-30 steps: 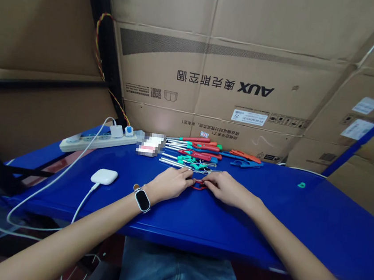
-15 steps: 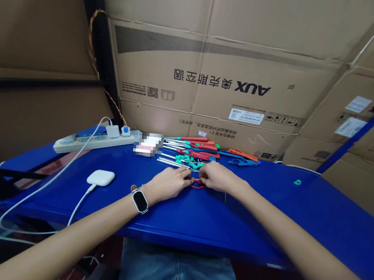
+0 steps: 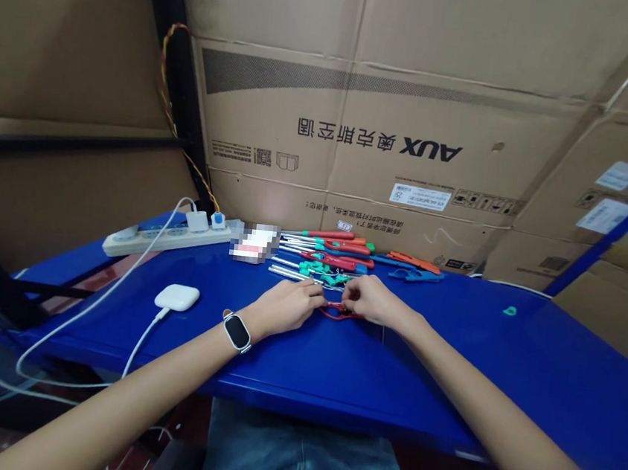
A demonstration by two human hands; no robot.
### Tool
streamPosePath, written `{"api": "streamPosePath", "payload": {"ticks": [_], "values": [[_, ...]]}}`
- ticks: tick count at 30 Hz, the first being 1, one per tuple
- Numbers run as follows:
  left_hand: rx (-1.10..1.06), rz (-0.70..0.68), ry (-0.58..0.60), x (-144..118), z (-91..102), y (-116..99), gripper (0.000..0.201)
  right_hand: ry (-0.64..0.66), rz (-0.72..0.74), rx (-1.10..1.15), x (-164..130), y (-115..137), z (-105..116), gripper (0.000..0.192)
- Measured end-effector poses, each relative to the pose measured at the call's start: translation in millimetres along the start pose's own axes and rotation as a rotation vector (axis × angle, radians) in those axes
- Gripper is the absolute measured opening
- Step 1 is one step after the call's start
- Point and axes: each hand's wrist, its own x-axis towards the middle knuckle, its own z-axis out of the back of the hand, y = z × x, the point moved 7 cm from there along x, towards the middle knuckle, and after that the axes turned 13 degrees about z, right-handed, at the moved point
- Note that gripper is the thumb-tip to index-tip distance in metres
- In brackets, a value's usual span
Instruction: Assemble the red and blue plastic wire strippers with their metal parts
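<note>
A red plastic handle shell of a long-nosed lighter (image 3: 333, 314) lies on the blue table between my hands, its looped guard toward me. My left hand (image 3: 291, 304), with a watch on the wrist, has its fingers closed on the shell's left end. Just to the right, my right hand (image 3: 373, 299) is pinched over the shell; whatever is between its fingertips is too small to make out. Right behind my fingers lie metal tubes (image 3: 286, 271) with green trigger parts (image 3: 318, 270). Farther back is a row of red-handled lighters (image 3: 346, 247).
Blue and orange handle shells (image 3: 416, 274) lie at the back right, and a small green piece (image 3: 509, 311) is farther right. On the left are a white earphone case (image 3: 176, 297) on a cable and a power strip (image 3: 179, 239). A cardboard wall (image 3: 384, 100) stands behind.
My right hand has shifted slightly away from the left hand, showing more of the red shell. My left hand stays on it. The whole view has shifted a little.
</note>
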Motion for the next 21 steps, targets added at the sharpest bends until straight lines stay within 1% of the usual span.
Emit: {"api": "streamPosePath", "payload": {"ticks": [2, 4, 5, 6, 8, 11, 16, 21], "values": [[-0.159, 0.050, 0.017, -1.0, 4.8, 8.0, 0.037, -0.024, 0.026, -0.008, -2.5, -0.5, -0.7, 0.010], [-0.305, 0.129, 0.038, -1.9, 8.5, 19.7, 0.048, -0.033, 0.045, -0.034, -4.2, -0.6, -1.4, 0.011], [-0.358, 0.171, 0.053, -2.3, 9.3, 25.7, 0.050, -0.035, 0.047, -0.050, -4.9, -0.5, -1.5, 0.011], [-0.395, 0.206, 0.073, -2.6, 9.5, 30.9, 0.048, -0.035, 0.045, -0.062, -5.4, -0.1, -1.5, 0.011], [-0.430, 0.247, 0.124, -2.6, 8.5, 37.9, 0.034, -0.033, 0.031, -0.073, -6.5, 0.8, -1.2, 0.011], [-0.453, 0.263, 0.191, -1.6, 6.6, 40.8, 0.018, -0.028, 0.017, -0.072, -8.4, 2.3, -0.9, 0.011], [-0.507, 0.258, 0.206, -0.4, 6.4, 38.6, 0.016, -0.024, 0.062, -0.106, -11.6, 8.6, -0.7, 0.010], [-0.495, 0.225, 0.168, -0.7, 10.5, 36.5, 0.017, -0.051, 0.142, -0.221, -11.4, 32.5, 2.6, 0.011]]}}
